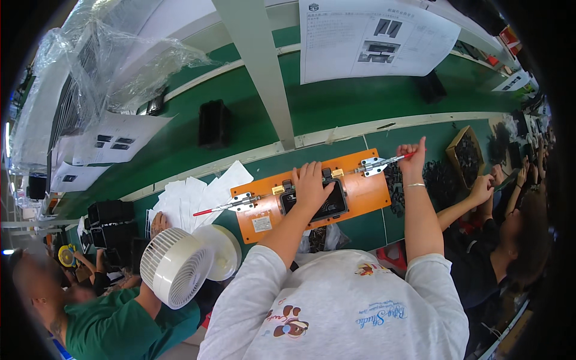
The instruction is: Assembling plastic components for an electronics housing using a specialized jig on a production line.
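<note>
My left hand (309, 183) lies over the black case (335, 208), fingers loosely spread toward its far edge and the thumb out to the right; it is fairly open and not wrapped round anything, and I cannot tell how firmly the palm presses. The case sits near the middle of the orange board (367, 198), its dark hollow facing up, with a yellow block (278, 189) near its far left corner and a second yellow block (337, 173) near its far right one

My right hand (411, 155) is off the board's right end, fingers curled closed round the red handle (404, 157) of the right clamp (373, 166), one digit sticking up. A thin bracelet (416, 185) circles that wrist. The left clamp (243, 202) is bolted at the other end, its red grip (207, 212) pointing out over the white sheets (189, 201)

Beside those sheets stands a white fan (177, 267), close to a co-worker in green (129, 324) on my left. To my right, loose black parts (441, 180) lie on the green table (373, 233) near a cardboard box (454, 141) of more, and a co-worker in black (471, 270) sits past them
</note>
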Tool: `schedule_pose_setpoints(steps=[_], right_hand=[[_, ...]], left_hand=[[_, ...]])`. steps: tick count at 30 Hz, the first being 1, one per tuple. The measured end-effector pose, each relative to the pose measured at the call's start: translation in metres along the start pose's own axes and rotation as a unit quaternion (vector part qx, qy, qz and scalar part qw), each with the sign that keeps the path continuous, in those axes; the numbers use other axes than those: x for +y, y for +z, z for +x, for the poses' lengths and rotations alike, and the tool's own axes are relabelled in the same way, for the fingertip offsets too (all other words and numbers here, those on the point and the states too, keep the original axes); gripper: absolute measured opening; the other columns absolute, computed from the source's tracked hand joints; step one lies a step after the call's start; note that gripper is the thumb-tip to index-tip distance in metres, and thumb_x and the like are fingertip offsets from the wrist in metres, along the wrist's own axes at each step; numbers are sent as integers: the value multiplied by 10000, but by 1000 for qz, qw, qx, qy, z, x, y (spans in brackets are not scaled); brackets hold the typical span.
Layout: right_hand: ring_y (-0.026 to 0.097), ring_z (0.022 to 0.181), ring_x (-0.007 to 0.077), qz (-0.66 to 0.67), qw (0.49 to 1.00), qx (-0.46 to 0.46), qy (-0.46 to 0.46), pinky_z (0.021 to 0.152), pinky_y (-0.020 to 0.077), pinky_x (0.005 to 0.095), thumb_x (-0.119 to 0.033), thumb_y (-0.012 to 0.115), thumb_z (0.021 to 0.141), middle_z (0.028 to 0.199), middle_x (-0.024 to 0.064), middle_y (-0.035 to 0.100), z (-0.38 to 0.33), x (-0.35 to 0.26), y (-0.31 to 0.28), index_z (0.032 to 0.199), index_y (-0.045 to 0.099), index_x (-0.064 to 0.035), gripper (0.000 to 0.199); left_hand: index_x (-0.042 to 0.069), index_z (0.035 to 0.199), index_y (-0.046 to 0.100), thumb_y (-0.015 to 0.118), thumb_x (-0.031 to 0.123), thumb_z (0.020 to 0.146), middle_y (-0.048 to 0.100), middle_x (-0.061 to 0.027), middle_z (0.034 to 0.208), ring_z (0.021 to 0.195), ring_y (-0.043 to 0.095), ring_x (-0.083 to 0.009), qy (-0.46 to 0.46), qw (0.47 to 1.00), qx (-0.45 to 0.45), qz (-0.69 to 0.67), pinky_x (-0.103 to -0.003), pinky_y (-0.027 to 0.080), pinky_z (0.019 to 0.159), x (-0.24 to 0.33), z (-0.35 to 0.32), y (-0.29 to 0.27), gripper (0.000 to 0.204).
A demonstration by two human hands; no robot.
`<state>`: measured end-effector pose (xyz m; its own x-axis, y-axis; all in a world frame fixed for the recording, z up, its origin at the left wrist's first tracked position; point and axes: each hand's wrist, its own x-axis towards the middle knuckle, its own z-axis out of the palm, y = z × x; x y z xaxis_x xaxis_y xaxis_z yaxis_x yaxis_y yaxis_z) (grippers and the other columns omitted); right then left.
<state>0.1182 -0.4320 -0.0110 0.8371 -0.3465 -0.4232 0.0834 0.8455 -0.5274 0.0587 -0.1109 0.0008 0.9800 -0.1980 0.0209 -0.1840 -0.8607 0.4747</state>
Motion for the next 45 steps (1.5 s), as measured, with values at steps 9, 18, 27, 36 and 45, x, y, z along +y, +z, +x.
schedule_pose_setpoints(steps=[9, 18, 27, 36, 45], right_hand=[[529, 1139, 307, -705, 495, -274, -427, 942, 369, 470, -240, 692, 782, 1018, 76, 617, -78, 72, 60, 637, 486, -53, 314], [572, 1012, 192, -462, 836, -190, -225, 907, 414, 361, -236, 702, 786, 1138, 106, 600, -60, 53, 39, 856, 588, -29, 247], [480, 1105, 303, -651, 615, -119, -429, 966, 365, 383, -118, 728, 727, 1152, 148, 532, -107, 50, 68, 1122, 526, -12, 456], [394, 1263, 327, -789, 331, -448, -258, 1037, 290, 504, -294, 800, 609, 1297, 163, 474, -142, 209, 120, 1244, 480, -35, 757], [465, 1197, 301, -807, 306, -463, -204, 1019, 296, 513, -310, 759, 647, 1253, 145, 527, -140, 210, 114, 1221, 502, -39, 685]], left_hand=[[27, 1191, 501, 756, 338, 649, 532, -115, 1198, 1163, 442, -279, 22, 998, 61, 3, -526, 235, 1008, -1, 2, 2, 675], [31, 1224, 484, 726, 295, 695, 504, -131, 1233, 1191, 418, -300, 39, 995, 89, -29, -536, 217, 1035, 0, -14, -18, 639], [-18, 1124, 465, 640, 115, 804, 445, -172, 1192, 1071, 470, -275, -273, 843, 398, -238, -372, 377, 930, -120, -135, -55, 389], [4, 1399, 136, 571, 158, 871, 416, -162, 1227, 1059, 488, -238, -459, 520, 519, -499, -337, 411, 894, -166, -107, -104, 701], [29, 1185, 427, 579, 199, 898, 535, -64, 940, 801, 531, -132, -372, 578, 564, -457, -252, 441, 660, -160, -89, -129, 367]])
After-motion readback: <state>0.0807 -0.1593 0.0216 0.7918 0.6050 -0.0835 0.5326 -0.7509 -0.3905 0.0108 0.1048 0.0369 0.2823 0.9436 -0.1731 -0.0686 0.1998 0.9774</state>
